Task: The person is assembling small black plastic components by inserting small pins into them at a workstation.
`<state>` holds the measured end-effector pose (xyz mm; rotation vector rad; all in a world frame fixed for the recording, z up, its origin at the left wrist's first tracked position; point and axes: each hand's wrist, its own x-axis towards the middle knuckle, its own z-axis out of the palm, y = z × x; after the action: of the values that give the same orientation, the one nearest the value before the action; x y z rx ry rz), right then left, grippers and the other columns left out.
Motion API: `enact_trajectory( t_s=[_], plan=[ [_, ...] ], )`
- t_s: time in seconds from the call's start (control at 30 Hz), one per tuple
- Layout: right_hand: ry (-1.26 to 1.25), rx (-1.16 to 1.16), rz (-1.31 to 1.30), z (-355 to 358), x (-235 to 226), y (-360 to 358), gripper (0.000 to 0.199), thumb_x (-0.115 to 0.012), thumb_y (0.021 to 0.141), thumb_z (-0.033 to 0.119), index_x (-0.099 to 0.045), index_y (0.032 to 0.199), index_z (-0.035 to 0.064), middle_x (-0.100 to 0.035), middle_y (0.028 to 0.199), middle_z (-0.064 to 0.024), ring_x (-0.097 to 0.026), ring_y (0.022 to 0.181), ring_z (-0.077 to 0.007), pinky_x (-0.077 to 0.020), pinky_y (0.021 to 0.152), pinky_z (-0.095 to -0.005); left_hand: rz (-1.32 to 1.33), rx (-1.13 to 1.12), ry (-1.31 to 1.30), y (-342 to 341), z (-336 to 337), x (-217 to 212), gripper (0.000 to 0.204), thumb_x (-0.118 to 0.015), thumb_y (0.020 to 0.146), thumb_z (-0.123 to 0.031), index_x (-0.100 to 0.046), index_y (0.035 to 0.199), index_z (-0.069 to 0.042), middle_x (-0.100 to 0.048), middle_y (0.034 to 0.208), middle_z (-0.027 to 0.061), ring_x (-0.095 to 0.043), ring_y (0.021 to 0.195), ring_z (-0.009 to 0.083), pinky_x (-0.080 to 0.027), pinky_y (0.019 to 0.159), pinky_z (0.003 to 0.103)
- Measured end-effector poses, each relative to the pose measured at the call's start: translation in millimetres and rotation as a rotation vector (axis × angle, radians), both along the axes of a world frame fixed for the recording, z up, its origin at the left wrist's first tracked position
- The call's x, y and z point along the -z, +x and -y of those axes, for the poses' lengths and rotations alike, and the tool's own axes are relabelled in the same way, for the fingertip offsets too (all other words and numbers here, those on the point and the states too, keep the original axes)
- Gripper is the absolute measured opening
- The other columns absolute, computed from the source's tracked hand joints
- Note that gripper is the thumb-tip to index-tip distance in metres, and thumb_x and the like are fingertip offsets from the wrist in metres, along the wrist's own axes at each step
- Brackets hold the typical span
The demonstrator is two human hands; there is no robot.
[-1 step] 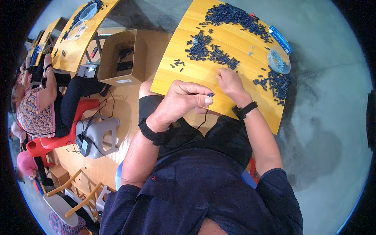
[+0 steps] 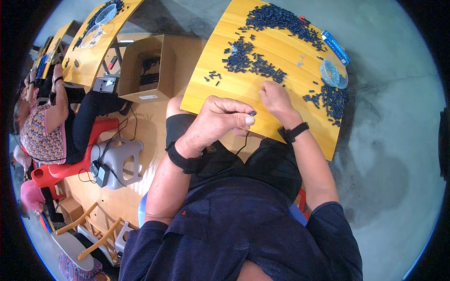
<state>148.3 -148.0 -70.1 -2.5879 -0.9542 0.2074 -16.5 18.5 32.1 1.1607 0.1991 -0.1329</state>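
Thumb and forefinger of my left hand (image 2: 220, 117) pinch a small black cylindrical piece (image 2: 252, 113) above the near edge of the yellow table (image 2: 206, 96). My right hand (image 2: 276, 97) is curled over the tabletop, fingers closed; whatever may be in them is hidden. Beyond it lies a loose group of short black cylindrical pieces (image 2: 266, 69), with another cluster (image 2: 238, 58) to its left. A few more pieces (image 2: 213, 75) are scattered near the left edge. Several small light bits (image 2: 300, 61) sit right of the middle.
A large black heap (image 2: 281, 22) covers the far end, with a red item (image 2: 303, 19) in it. On the right are a blue box (image 2: 335, 47), a clear bowl of pale blue bits (image 2: 333, 75) and another black pile (image 2: 333, 103). Leftward stand a cardboard box (image 2: 147, 70) and a seated co-worker (image 2: 44, 133).
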Motion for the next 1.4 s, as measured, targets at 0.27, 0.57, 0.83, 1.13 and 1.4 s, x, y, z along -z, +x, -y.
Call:
enact_trajectory(
  t_s=[0.27, 0.57, 0.83, 1.13, 1.4],
  plan=[
    [0.803, 0.263, -0.762, 3, -45, -26, 0.009, -0.055, 0.087, 0.005, -0.059, 0.090, -0.0025, -0.057, 0.071, -0.0041, -0.055, 0.053, -0.0085, -0.0494, 0.046, -0.0226, 0.004, -0.004, 0.009, -2, -4, 1, 0.015, -0.070, 0.076, -0.002, -0.068, 0.090, 0.003, -0.068, 0.080, 0.0079, -0.062, 0.073, 0.0120, -0.051, 0.072, 0.025],
    [0.933, 0.137, -0.726, 11, -100, -53, 0.009, -0.055, 0.088, 0.004, -0.059, 0.093, -0.0029, -0.059, 0.068, -0.0043, -0.059, 0.057, -0.0105, -0.0522, 0.056, -0.0233, 0.019, -0.019, 0.060, 0, -2, -2, 0.014, -0.070, 0.077, -0.002, -0.068, 0.090, 0.003, -0.068, 0.082, 0.0060, -0.062, 0.075, 0.0108, -0.050, 0.073, 0.024],
    [0.992, -0.093, -0.701, 11, -141, -88, 0.011, -0.055, 0.086, -0.005, -0.059, 0.096, -0.0048, -0.061, 0.074, -0.0064, -0.062, 0.063, -0.0111, -0.0519, 0.056, -0.0222, 0.121, -0.023, 0.036, -5, -4, -9, 0.012, -0.071, 0.076, -0.001, -0.069, 0.088, 0.001, -0.068, 0.083, 0.0054, -0.061, 0.077, 0.0098, -0.049, 0.071, 0.023],
    [0.883, -0.219, -0.586, 7, -143, -91, 0.010, -0.055, 0.085, -0.005, -0.061, 0.092, -0.0060, -0.059, 0.083, -0.0089, -0.063, 0.065, -0.0115, -0.0514, 0.054, -0.0204, 0.207, 0.049, 0.160, -6, -8, -12, 0.012, -0.066, 0.081, 0.001, -0.066, 0.092, 0.005, -0.066, 0.080, 0.0076, -0.063, 0.071, 0.0116, -0.052, 0.062, 0.023],
    [0.799, -0.251, -0.496, 6, -144, -91, 0.010, -0.056, 0.082, -0.006, -0.062, 0.090, -0.0045, -0.059, 0.079, -0.0085, -0.063, 0.062, -0.0116, -0.0486, 0.052, -0.0215, 0.149, 0.096, 0.112, -6, -8, -14, 0.013, -0.065, 0.081, 0.001, -0.066, 0.093, 0.004, -0.066, 0.080, 0.0061, -0.060, 0.069, 0.0089, -0.050, 0.063, 0.022]
  ],
)
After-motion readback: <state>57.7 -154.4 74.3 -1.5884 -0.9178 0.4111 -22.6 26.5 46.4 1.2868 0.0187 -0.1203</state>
